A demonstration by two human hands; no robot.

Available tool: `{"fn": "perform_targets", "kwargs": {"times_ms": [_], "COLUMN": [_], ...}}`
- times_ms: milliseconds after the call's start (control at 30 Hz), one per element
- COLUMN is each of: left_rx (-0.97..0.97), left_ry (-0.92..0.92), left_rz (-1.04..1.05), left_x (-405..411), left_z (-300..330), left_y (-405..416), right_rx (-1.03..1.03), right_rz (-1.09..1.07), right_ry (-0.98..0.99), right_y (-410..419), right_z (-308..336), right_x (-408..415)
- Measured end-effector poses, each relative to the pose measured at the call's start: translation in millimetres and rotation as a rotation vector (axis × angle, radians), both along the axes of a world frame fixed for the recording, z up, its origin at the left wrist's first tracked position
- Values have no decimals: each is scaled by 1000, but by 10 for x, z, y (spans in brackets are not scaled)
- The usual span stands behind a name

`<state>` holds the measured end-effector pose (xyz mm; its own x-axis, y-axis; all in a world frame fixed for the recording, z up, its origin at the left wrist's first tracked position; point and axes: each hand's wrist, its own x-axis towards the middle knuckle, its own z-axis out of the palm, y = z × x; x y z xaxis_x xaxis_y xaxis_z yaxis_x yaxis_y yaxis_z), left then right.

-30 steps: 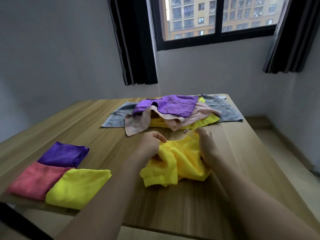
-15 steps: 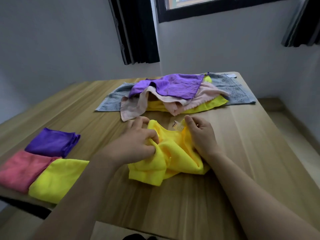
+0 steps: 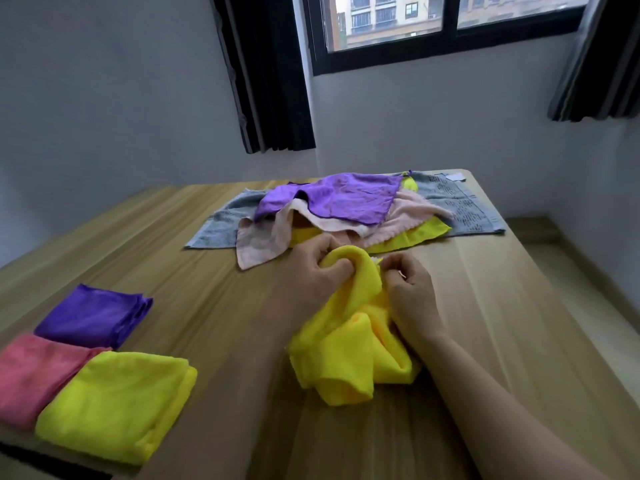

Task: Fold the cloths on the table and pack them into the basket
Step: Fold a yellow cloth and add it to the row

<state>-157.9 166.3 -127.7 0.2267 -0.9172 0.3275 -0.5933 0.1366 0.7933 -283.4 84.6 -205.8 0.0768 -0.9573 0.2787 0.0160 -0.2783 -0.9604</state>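
Both hands work one crumpled yellow cloth near the middle of the wooden tabletop. Left hand curls its fingers round a raised fold at the cloth's far edge; right hand pinches the neighbouring edge just beside it — thumb and fingers bent inward. The rest of the cloth sags in loose folds onto the tabletop. Behind it lies a heap of unfolded cloths: a purple cloth on top, a pink cloth under it, all on a grey towel. At the near left edge sit three folded ones — a folded purple cloth, a folded pink cloth and a folded yellow cloth, touching one another.
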Motion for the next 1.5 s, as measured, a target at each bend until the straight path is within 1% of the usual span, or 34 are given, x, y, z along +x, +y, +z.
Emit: {"fn": "perform_targets", "kwargs": {"times_ms": [67,100,167,267,400,533,667,800,933,1000,1100,1200,1267,1367,1500], "left_rx": [21,1,-68,-150,-204,-199,-228,-214,-157,-107,2,39,39,40,32], "left_ry": [8,44,122,178,110,19,0,28,78,56,-87,-191,-199,-161,-128], "left_rz": [101,132,155,154,208,217,251,241,229,259,298,314,301,269,259], "left_x": [-27,-28,-17,2,39,72,92,106,107,143,186,185,185,184,170], "left_z": [-202,-299,-432,-486,-547,-580,-558,-520,-514,-531,-558,-575,-571,-565,-540], "left_y": [-111,-142,-178,-219,-306,-307,-291,-259,-228,-239,-270,-274,-276,-266,-260], "right_rx": [45,71,94,116,213,259,365,450,467,458,396,328,294,238,136], "right_rz": [25,38,75,154,217,324,435,519,490,444,374,319,300,295,231], "right_ry": [1,-13,-38,16,17,53,99,6,-174,-196,-173,-117,-107,-100,-76], "right_y": [-27,-30,-27,-60,-92,-110,-125,-95,-103,-120,-127,-128,-130,-125,-116], "right_z": [-23,-20,-4,-1,-16,-20,-9,8,27,30,15,-9,-15,-10,3], "right_x": [-3,-11,-31,-21,8,-22,-17,-37,-91,-104,-109,-105,-102,-99,-97]}}
